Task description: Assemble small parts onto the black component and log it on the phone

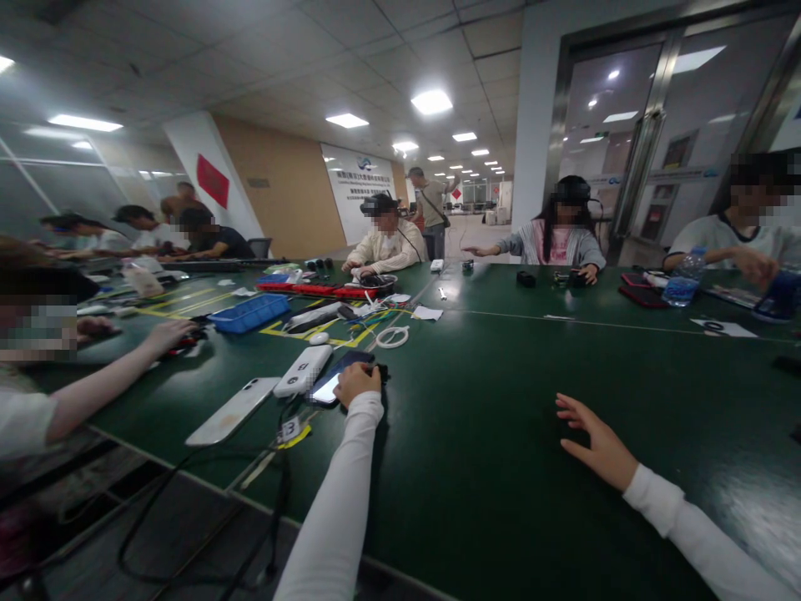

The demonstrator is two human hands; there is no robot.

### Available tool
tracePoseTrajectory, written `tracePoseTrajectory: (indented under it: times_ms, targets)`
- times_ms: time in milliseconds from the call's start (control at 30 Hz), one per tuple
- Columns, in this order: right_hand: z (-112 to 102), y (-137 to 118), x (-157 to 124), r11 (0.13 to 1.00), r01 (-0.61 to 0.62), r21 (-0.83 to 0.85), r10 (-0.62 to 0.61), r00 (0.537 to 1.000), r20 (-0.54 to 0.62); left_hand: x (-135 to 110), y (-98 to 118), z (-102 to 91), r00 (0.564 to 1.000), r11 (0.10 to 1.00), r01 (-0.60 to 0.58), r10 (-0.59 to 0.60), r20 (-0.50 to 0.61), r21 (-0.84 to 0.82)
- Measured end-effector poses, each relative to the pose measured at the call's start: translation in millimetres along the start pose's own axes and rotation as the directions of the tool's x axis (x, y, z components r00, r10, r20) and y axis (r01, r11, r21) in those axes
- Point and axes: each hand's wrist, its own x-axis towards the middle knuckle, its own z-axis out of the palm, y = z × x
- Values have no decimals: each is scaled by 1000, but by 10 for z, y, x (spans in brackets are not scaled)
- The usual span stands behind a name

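My left hand (359, 384) is closed, fingers curled over a small black object (384, 373) at its right side, mostly hidden by the hand. Beside that hand lies a phone with a lit screen (326, 390), its edge partly covered. To its left are a white power bank (304, 371) marked with a number and a white phone (234, 411) lying flat. My right hand (597, 444) hovers over or rests on the green table (476, 467), fingers stretched and thumb apart, holding nothing.
A blue tray (250, 314), a white cable coil (392, 337) and tangled wires lie farther back. Black cables (281, 492) hang over the front edge. A co-worker's arm (113, 380) reaches in from the left. Other people sit across the table; a water bottle (685, 280) stands far right.
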Motion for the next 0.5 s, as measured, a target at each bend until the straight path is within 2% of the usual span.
tracePoseTrajectory:
  times_ms: [267,500]
  targets:
    - [-9,22,-3,999,-45,8,45,999,20,-10,20,-39,999,1000,0,-1,44,11]
    - [-1,25,1,999,-34,9,34,999,17,5,20,-32,998,1000,20,-21,66,12]
